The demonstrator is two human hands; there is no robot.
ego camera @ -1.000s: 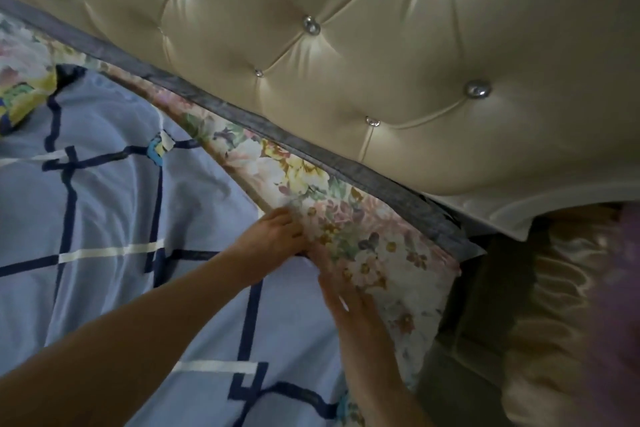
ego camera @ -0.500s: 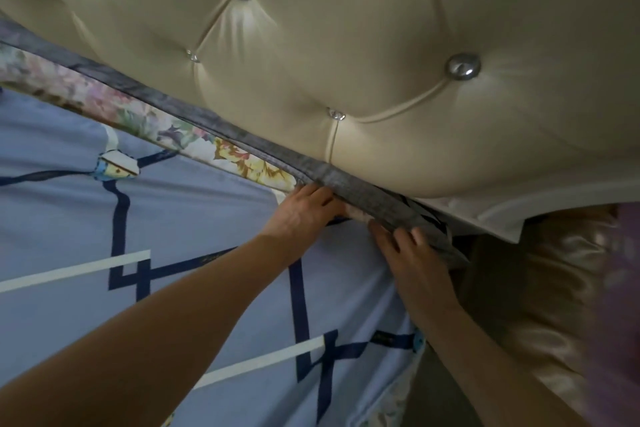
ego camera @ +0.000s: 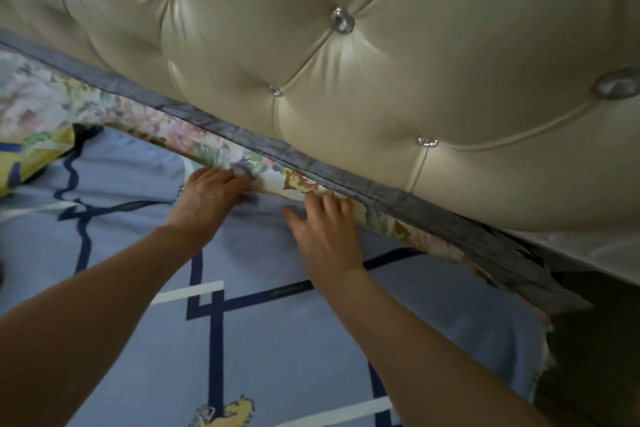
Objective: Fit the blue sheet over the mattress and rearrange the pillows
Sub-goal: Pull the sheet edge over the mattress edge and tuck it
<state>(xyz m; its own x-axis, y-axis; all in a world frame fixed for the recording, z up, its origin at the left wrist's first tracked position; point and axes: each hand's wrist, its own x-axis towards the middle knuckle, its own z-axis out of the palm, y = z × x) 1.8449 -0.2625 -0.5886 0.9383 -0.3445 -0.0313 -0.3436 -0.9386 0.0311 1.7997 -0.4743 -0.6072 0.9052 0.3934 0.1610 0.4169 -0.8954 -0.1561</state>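
Two hands are at work along the head of the bed, both close under your cream tufted leather headboard [ego camera: 381, 55] with its silver buttons. Your left hand [ego camera: 207, 199] lies on the blue cotton sheet with navy and white grid lines [ego camera: 277, 340], fingers curled together at the sheet's top edge where it meets the floral-printed mattress [ego camera: 221, 152]; whether they actually pinch the cloth you cannot tell, the fingertips are blurred. Your right hand [ego camera: 325, 236] rests flat on the sheet nearer the headboard's right end, fingers loosely spread and holding nothing, tips touching the floral strip.

Sheet position: spread over the mattress top below the headboard, reaching almost to the floral band but not covering it. A grey fabric border strip [ego camera: 346, 177] runs between the floral band and the headboard, touching the cushion's lower edge all along. At the headboard's right end the mattress corner [ego camera: 512, 274] shows uncovered, floral and grey cloth exposed. Far toward the headboard's left end, a yellow patterned pillow [ego camera: 31, 156] lies on the sheet, just below the floral band.
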